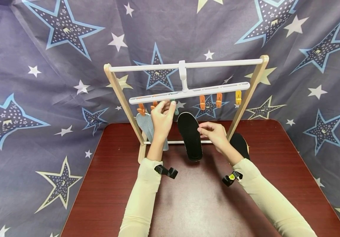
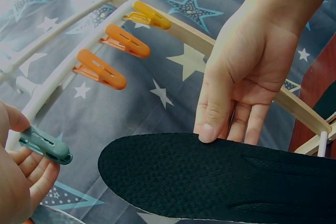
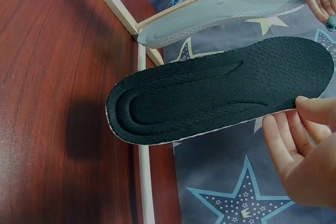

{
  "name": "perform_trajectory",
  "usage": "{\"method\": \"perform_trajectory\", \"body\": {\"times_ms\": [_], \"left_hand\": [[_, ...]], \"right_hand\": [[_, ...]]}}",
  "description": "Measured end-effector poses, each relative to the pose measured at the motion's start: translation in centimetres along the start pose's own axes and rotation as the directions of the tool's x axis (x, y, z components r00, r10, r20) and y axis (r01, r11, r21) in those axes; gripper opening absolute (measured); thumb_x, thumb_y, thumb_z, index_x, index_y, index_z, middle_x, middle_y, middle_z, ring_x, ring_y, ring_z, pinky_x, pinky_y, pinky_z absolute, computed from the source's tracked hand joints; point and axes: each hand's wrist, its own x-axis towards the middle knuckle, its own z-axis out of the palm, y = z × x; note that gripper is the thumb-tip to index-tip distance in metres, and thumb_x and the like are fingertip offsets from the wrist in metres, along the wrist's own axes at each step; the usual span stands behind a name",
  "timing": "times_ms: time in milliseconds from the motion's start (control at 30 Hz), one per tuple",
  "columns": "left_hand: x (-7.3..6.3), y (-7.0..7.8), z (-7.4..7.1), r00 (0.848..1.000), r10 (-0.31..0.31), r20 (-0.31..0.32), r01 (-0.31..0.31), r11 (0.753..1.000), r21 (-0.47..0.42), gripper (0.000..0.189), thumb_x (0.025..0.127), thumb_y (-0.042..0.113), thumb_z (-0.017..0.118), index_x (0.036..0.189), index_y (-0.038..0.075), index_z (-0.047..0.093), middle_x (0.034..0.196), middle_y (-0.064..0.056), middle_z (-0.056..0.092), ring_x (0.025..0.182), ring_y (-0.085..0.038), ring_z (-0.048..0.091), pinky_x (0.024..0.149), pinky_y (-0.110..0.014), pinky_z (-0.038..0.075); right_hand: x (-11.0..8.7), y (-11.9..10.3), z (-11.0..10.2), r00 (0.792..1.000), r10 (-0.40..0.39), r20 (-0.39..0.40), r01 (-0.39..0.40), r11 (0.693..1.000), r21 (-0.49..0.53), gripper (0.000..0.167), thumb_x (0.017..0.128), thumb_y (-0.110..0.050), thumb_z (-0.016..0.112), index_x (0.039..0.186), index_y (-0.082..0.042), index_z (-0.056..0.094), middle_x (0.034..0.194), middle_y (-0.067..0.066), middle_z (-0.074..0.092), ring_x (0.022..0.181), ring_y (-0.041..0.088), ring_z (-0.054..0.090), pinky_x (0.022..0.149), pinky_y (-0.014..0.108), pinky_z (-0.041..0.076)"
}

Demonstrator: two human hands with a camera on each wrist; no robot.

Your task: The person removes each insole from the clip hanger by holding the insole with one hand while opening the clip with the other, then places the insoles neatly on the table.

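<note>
My right hand [image 1: 214,133] pinches a black insole [image 1: 190,136] by its side edge, thumb on one face and fingers behind. In the head view the insole hangs nearly upright, its broad end up, under the white hanger bar [image 1: 214,89]. My left hand [image 1: 162,118] pinches a green clip [image 2: 47,145] on that bar between thumb and fingers. The broad end of the insole is apart from the green clip in the left wrist view. Left of it, a light grey insole [image 1: 146,126] hangs from an orange clip [image 1: 141,109], partly behind my left hand.
The hanger hooks over the top rail [image 1: 223,63] of a wooden stand [image 1: 248,95]. Two orange clips [image 1: 202,102] and a yellow clip [image 1: 238,97] hang along its right half. Another black insole [image 1: 239,144] lies on the red-brown table [image 1: 193,197] at the right, partly behind my right arm.
</note>
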Motion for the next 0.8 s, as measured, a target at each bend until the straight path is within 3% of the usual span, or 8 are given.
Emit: {"method": "perform_trajectory", "body": {"times_ms": [433, 600, 800], "left_hand": [[-0.1, 0.0, 0.1, 1.0, -0.022, -0.001, 0.022, 0.999, -0.029, 0.024, 0.094, 0.004, 0.068, 0.108, -0.015, 0.069, 0.102, -0.031, 0.072, 0.08, -0.003, 0.065, 0.078, -0.017, 0.058], [0.0, -0.1, 0.0, 1.0, -0.024, 0.003, 0.024, 0.999, -0.026, 0.024, 0.094, 0.005, 0.069, 0.108, -0.014, 0.07, 0.103, -0.031, 0.072, 0.084, -0.012, 0.067, 0.084, -0.028, 0.061], [0.1, -0.2, 0.0, 1.0, -0.015, 0.013, 0.015, 1.0, -0.024, 0.027, 0.094, 0.005, 0.069, 0.111, -0.015, 0.069, 0.105, -0.033, 0.071, 0.092, -0.034, 0.07, 0.091, -0.047, 0.06]], "right_hand": [[0.3, 0.5, -0.3, 1.0, -0.007, 0.002, 0.007, 1.0, 0.017, 0.029, 0.094, -0.007, 0.072, 0.114, 0.013, 0.068, 0.085, -0.008, 0.074, 0.07, 0.008, 0.074, 0.068, 0.025, 0.063], [0.3, 0.3, -0.6, 1.0, -0.006, 0.015, 0.005, 0.999, 0.035, 0.028, 0.095, -0.004, 0.07, 0.115, 0.016, 0.066, 0.083, -0.009, 0.071, 0.071, 0.007, 0.072, 0.068, 0.025, 0.063], [0.2, 0.4, -1.2, 1.0, 0.003, 0.006, -0.003, 1.0, 0.031, 0.029, 0.095, -0.003, 0.069, 0.117, 0.016, 0.065, 0.083, -0.008, 0.07, 0.071, 0.007, 0.071, 0.068, 0.025, 0.063]]}}
